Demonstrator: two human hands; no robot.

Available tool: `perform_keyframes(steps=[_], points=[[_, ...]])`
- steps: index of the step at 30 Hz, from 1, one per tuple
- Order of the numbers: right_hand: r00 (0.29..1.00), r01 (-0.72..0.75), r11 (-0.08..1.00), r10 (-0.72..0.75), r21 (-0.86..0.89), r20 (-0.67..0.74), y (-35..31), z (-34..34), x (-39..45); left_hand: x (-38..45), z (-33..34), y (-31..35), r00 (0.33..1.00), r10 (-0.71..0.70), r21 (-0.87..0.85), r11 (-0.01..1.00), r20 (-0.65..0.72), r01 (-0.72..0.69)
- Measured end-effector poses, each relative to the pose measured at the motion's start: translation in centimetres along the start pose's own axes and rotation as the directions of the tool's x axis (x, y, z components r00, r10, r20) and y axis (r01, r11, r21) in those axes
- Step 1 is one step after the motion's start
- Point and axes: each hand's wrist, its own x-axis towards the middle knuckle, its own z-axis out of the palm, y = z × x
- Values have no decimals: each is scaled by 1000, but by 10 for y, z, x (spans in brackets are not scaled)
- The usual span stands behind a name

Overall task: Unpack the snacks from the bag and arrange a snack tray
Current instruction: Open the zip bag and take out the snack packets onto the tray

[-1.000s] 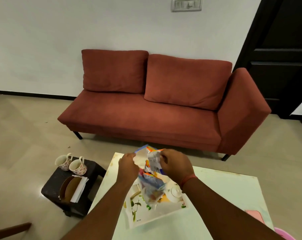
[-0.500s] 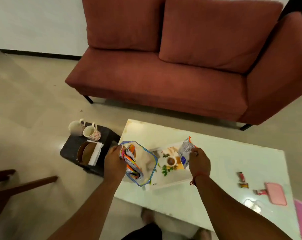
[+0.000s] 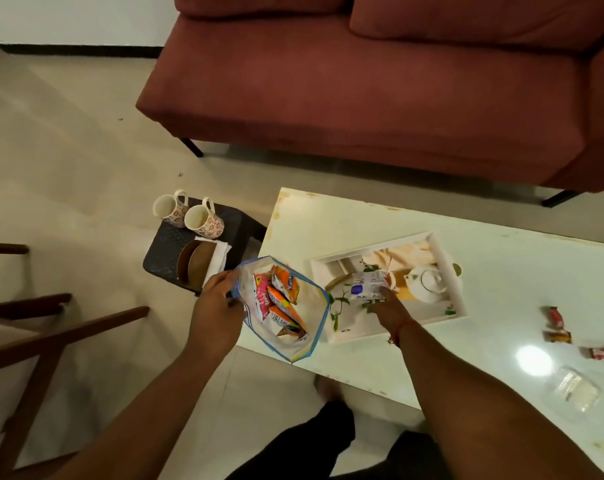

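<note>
A clear plastic bag with a blue rim [image 3: 286, 337] hangs open at the table's left edge. My left hand [image 3: 217, 306] grips its left rim. Several orange and pink snack packets [image 3: 279, 299] lie inside it. A white tray [image 3: 452, 289] printed with a teapot picture sits on the white table [image 3: 328, 223]. My right hand [image 3: 387, 306] holds a silver-and-blue snack packet [image 3: 366, 285] down on the tray's left part; my fingers are on its lower edge.
Small red candy wrappers [image 3: 558, 323] and a clear wrapper [image 3: 577, 389] lie at the table's right. A dark stool [image 3: 169, 247] to the left carries two floral mugs [image 3: 189, 213] and wooden coasters. A red sofa [image 3: 362, 88] stands behind; wooden chair parts [image 3: 51, 327] at left.
The view has tilted down. My right hand pulled the silver packet out of the bag and lowered it onto the tray. My left hand kept hold of the bag.
</note>
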Motion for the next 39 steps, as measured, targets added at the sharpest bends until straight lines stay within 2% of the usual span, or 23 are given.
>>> perform_keyframes(steps=[3, 7, 9, 11, 13, 15, 16, 18, 20, 21, 23, 27, 29, 31, 34, 36, 39], points=[[999, 53, 998, -53, 43, -7, 0, -15, -19, 1, 4, 6, 1000, 27, -29, 999, 8, -27], [963, 174, 985, -173, -13, -205, -15, -33, -50, -3, 13, 25, 999, 48, -66, 997, 11, -47], [900, 288, 955, -294, -67, -321, -29, -40, -71, -7, 19, 38, 1000, 28, -94, 995, 3, -27], [772, 471, 864, -501, -179, -390, -47, -45, -99, -13, 25, 57, 1000, 22, -135, 991, -10, -23], [662, 618, 731, -683, -289, -309, -66, -47, -129, -23, 31, 77, 1000, -1, -197, 980, -21, -4], [605, 703, 600, -787, -381, -124, -79, -47, -153, -32, 37, 95, 1000, 2, -219, 976, -31, -9], [600, 720, 548, -800, -425, -16, -84, -48, -165, -38, 41, 103, 999, 14, -230, 973, -32, -21], [668, 682, 481, -717, -551, 201, -89, -52, -177, -51, 49, 122, 999, 20, -264, 964, -44, -31], [768, 578, 335, -532, -744, 357, -86, -55, -175, -64, 59, 141, 997, 16, -301, 953, -74, -38], [807, 520, 231, -447, -822, 385, -81, -58, -173, -71, 65, 150, 996, 14, -309, 950, -88, -41], [873, 411, 96, -326, -906, 362, -75, -68, -168, -84, 76, 169, 993, 28, -309, 949, -113, -62], [905, 341, -24, -262, -940, 335, -70, -95, -168, -102, 90, 193, 987, 60, -287, 952, -148, -101], [880, 354, -56, -320, -934, 352, -69, -105, -171, -107, 93, 199, 986, 60, -281, 954, -158, -103], [823, 398, -76, -411, -914, 392, -68, -112, -175, -110, 95, 198, 983, 57, -263, 959, -176, -102], [672, 507, -79, -588, -858, 451, -72, -111, -186, -107, 96, 188, 985, 40, -237, 968, -167, -80], [570, 586, -2, -710, -810, 414, -79, -106, -196, -103, 94, 176, 985, 53, -194, 977, -162, -84], [501, 698, 185, -816, -692, 288, -93, -104, -210, -91, 88, 154, 985, 52, -165, 983, -163, -79]])
